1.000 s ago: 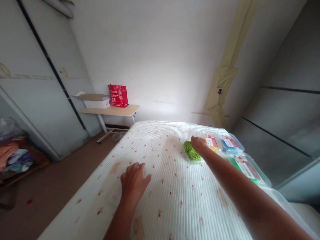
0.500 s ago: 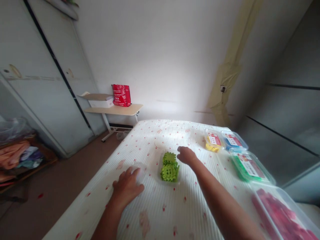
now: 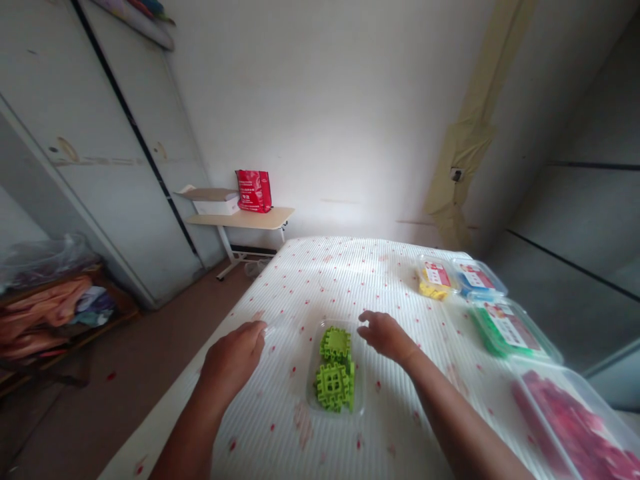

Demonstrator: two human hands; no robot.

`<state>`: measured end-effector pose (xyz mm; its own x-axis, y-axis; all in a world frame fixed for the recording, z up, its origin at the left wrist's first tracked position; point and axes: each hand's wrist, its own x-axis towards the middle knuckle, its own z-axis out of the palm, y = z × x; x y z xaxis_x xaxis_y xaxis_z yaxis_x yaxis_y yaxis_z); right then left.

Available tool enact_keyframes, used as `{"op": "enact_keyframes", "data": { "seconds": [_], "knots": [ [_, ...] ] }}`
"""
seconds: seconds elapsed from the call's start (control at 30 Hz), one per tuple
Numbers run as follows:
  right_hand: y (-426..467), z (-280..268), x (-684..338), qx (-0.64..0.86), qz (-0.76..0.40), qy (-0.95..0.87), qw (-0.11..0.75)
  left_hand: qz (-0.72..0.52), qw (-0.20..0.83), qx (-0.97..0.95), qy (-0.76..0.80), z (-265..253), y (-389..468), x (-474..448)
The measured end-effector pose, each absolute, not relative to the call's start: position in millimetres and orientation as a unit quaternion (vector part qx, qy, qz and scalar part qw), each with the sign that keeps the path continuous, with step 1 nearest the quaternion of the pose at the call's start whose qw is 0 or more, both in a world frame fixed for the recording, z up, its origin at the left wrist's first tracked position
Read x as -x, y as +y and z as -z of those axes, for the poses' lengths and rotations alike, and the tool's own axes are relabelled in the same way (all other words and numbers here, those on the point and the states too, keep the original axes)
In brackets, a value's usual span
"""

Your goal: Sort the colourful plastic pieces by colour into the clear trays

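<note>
A clear plastic box (image 3: 311, 393) holding green interlocking building pieces (image 3: 334, 385) sits on the bed in front of me. My left hand (image 3: 235, 353) is left of it, fingers closed together on what looks like a clear plastic lid (image 3: 273, 328), whose outline is faint against the cover. Beside the box's far right corner is my right hand (image 3: 383, 333), its thumb and fingers apart, with nothing seen between them.
Along the bed's right side stand lidded boxes of yellow pieces (image 3: 434, 288), blue pieces (image 3: 480, 291) and green pieces (image 3: 500, 337), plus a box of pink pieces (image 3: 575, 427). A small table (image 3: 265, 219) bears a red bag (image 3: 255, 192).
My left hand has gone from spread fingers to closed on the clear lid. My right hand has loosened its fingers. The view has shifted, and the green pieces' box appears lower.
</note>
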<state>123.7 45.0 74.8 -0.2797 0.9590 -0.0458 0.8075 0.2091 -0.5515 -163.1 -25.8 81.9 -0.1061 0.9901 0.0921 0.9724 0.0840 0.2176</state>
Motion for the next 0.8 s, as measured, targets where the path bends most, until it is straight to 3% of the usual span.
{"op": "enact_keyframes", "data": {
  "seconds": [0.13,0.23,0.3,0.43,0.63,0.8],
  "knots": [
    [47.8,-76.8,-128.4,0.576,-0.187,-0.769,0.205,-0.122,-0.002,-0.614,0.780,-96.2,-20.7,174.3],
    [48.0,-78.0,-130.2,0.539,-0.183,-0.768,0.294,-0.226,-0.018,-0.557,0.799,-103.2,-20.0,180.2],
    [46.0,-80.1,-128.7,0.515,-0.212,-0.749,0.358,-0.351,0.043,-0.520,0.777,-105.6,-20.5,176.3],
    [37.5,-88.6,-119.9,0.458,-0.347,-0.696,0.430,-0.527,0.267,-0.460,0.663,-103.2,-19.5,144.4],
    [31.0,-90.4,-113.5,0.414,-0.392,-0.702,0.427,-0.550,0.453,-0.412,0.568,-87.0,-15.3,91.3],
    [34.1,-80.3,-120.5,0.503,-0.283,-0.742,0.340,-0.458,0.424,-0.470,0.625,-66.1,-20.1,82.2]
  ]
}}
